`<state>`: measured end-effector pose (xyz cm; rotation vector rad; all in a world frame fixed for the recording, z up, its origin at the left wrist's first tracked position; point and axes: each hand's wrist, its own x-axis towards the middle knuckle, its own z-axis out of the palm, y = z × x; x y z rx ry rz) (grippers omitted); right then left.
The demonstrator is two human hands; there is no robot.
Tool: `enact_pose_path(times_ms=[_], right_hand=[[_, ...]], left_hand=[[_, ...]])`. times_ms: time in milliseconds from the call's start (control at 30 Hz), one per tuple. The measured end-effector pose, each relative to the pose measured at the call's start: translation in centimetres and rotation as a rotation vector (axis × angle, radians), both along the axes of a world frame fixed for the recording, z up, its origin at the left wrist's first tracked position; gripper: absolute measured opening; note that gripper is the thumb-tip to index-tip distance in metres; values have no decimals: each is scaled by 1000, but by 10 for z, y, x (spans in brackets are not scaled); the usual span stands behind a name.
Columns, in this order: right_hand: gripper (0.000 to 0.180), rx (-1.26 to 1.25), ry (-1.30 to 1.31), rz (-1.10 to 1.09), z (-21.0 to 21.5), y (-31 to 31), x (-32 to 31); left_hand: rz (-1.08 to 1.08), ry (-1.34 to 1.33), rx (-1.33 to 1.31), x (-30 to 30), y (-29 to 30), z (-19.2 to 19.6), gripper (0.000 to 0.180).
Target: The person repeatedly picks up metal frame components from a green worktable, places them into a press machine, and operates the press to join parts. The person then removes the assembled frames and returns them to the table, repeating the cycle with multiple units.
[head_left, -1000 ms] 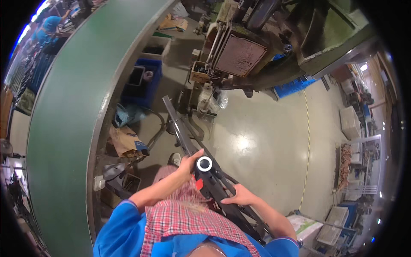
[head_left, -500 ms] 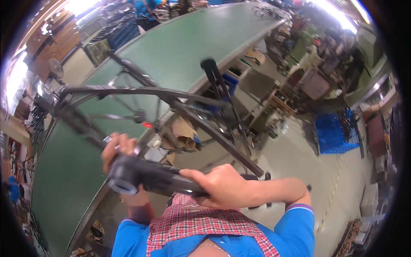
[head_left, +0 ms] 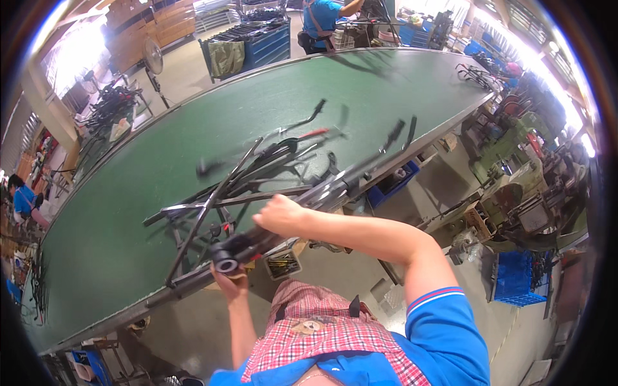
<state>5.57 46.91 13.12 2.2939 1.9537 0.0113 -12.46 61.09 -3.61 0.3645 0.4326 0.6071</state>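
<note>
Black tubular frame (head_left: pixel 246 247): in both hands, slanting over the near edge of the green desk (head_left: pixel 122 238). Left hand (head_left: pixel 234 283) grasps it from below at the round collar (head_left: pixel 226 264), fingers mostly hidden; right hand (head_left: pixel 280 217) is closed over the tube farther up, knuckles on top.

To handle it well, we'd keep the left palm under the heavy-looking collar, let the right hand steer, and lower the frame level so no tube catches on the desk edge. We'd also keep fingers out of any joints, which could pinch if they fold.

Counts: one collar near the left hand. Dark tubes (head_left: pixel 277 152) lie ahead of both hands, overlapping and blurred; we can't count them, or tell which belong to the held frame. Below the right hand, one tool tray (head_left: pixel 283 276). Off to its right, one blue bin (head_left: pixel 405 177) under the desk and, farther out, one blue crate (head_left: pixel 515 291) on the floor. Two co-workers: one (head_left: pixel 322 18) well ahead of the hands, one (head_left: pixel 24 197) far left. One fan (head_left: pixel 153 56), ahead-left.
</note>
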Motion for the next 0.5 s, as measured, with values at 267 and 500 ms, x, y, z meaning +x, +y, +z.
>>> enact_pose_path(times_ms=[267,500], right_hand=[[31,224,-108,-189,-73,-80,35],[49,532,122,-470,-98,-144,-1]], left_hand=[[-293,-13,-250,12,-58,-45,39],[-319,141,-67,102,23,-49,63]])
